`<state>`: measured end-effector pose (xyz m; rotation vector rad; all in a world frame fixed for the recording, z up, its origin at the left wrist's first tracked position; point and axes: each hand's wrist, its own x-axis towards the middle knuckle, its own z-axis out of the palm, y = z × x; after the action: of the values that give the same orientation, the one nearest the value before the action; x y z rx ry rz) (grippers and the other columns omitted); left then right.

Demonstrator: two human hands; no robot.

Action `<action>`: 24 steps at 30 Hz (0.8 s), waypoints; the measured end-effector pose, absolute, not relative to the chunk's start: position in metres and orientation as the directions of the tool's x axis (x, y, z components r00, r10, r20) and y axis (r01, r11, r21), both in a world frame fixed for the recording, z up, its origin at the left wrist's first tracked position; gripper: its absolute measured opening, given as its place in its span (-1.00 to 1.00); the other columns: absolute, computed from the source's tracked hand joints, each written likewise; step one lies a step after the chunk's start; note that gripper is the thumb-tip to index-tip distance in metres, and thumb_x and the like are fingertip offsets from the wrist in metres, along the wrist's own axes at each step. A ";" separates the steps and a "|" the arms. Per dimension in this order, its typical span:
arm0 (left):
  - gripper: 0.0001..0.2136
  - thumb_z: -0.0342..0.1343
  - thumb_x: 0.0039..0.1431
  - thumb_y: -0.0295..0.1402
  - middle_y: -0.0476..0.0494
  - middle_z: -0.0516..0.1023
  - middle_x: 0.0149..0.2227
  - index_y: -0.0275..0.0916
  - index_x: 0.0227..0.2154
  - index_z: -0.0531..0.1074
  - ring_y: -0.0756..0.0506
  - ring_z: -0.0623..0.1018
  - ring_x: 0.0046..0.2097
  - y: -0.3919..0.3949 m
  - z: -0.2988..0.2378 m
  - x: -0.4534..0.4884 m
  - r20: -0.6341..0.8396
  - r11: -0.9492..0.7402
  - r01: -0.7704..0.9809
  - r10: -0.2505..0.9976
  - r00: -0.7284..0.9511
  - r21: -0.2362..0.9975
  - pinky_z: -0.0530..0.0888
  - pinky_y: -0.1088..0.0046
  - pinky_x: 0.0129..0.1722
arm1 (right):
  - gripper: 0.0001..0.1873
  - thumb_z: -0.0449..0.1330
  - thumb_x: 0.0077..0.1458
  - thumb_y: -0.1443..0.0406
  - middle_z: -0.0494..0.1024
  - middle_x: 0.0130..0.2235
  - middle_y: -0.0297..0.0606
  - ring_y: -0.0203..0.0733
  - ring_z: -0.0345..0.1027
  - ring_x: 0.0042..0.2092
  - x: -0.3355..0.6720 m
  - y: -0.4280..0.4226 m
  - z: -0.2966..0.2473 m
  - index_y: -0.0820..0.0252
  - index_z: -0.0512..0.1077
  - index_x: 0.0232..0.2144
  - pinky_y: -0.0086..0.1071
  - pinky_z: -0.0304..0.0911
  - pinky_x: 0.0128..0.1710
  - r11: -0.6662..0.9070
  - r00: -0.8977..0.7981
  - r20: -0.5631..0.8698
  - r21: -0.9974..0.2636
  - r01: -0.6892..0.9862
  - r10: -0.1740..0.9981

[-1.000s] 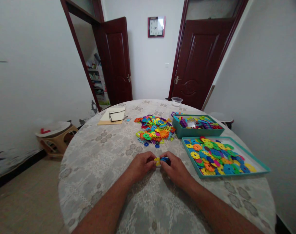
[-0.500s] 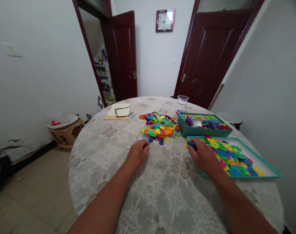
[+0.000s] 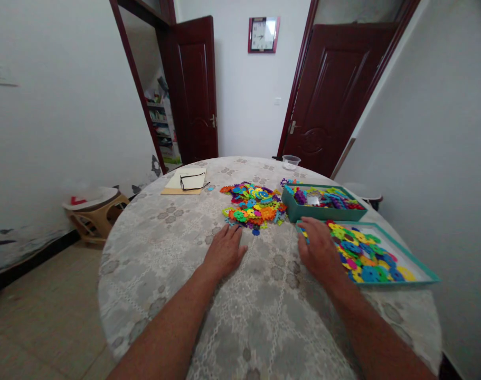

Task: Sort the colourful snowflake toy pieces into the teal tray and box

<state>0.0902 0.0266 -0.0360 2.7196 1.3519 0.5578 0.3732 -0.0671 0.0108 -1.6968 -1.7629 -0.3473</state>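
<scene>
Head view: left hand (image 3: 224,250) lies flat on the surface (image 3: 264,316), fingers spread, holding nothing. Right hand (image 3: 319,248) curls its fingers over the tray (image 3: 402,280) corner; whether they hold anything, I cannot tell. Just beyond the left fingers lies the disc pile (image 3: 253,203). Far off, the clock (image 3: 263,34) writing is unreadable.

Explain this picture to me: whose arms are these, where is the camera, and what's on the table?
No machine here: the two bare arms belong to a person, and the one camera sits on that person's head, looking forward and down. The left hand lies flat, palm down, on the lace-covered round table, just short of a loose pile of colourful plastic discs. The right hand rests palm down over the near corner of a shallow teal tray of the same discs; whether it grips one is hidden. Behind it stands a deeper teal box of discs; glasses lie on a notebook farther left.
</scene>
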 end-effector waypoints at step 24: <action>-0.87 0.20 0.25 -0.37 -0.18 0.61 -0.12 -0.18 -0.15 0.55 -0.22 0.50 0.00 0.026 -0.023 0.089 0.330 -0.723 0.578 0.689 0.645 0.379 0.38 0.21 0.12 | -0.80 0.12 0.36 0.28 0.52 -0.03 -0.09 -0.06 0.36 0.03 0.293 0.004 -0.017 0.15 0.51 -0.07 -0.30 0.20 0.06 0.195 -0.143 0.230 -0.219 0.956 0.963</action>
<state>0.0888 0.0259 -0.0234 2.6261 1.0296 0.6735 0.2935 0.0044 -0.0174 -1.8126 -2.1596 0.0287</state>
